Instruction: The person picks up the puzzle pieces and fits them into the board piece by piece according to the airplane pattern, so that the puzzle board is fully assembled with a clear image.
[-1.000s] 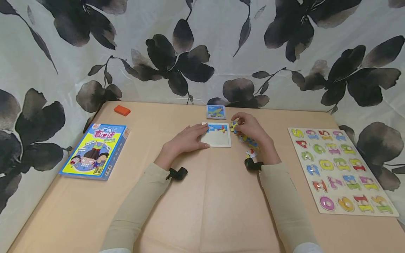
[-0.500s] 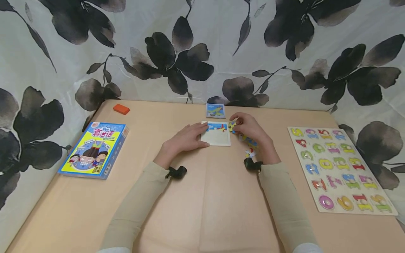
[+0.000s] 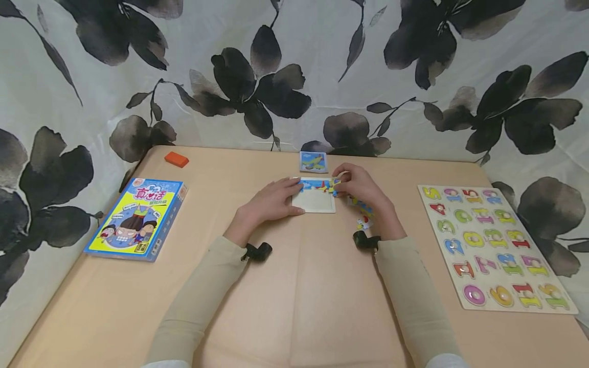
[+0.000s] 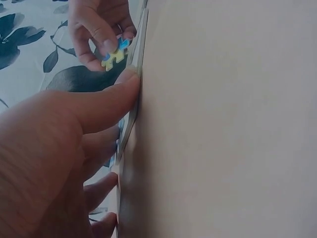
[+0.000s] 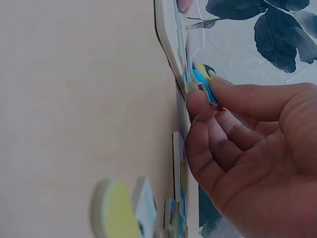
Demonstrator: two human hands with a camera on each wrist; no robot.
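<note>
A small white-framed jigsaw board (image 3: 317, 203) lies near the table's far edge, with a strip of blue and red pieces along its top. My left hand (image 3: 271, 202) rests on its left side, thumb at the near corner and fingers extended over the frame. Between right thumb and fingertips, my right hand (image 3: 361, 186) pinches a yellow-and-blue jigsaw piece (image 4: 116, 54), over the board's upper right corner. In the right wrist view the same piece (image 5: 205, 82) is close to the board's edge. Several loose pieces (image 3: 364, 223) lie beside the right wrist, partly hidden by it.
Behind the board is a small picture card (image 3: 314, 162) showing a yellow plane. A blue-and-yellow box (image 3: 135, 220) stands at left, with an orange block (image 3: 177, 159) beyond it. At right lies a large number puzzle board (image 3: 499, 250). A floral curtain (image 3: 331, 61) backs the table.
My right hand has moved slightly left, carrying the jigsaw piece from beside the board to over its upper right corner. The left hand has stayed in place.
</note>
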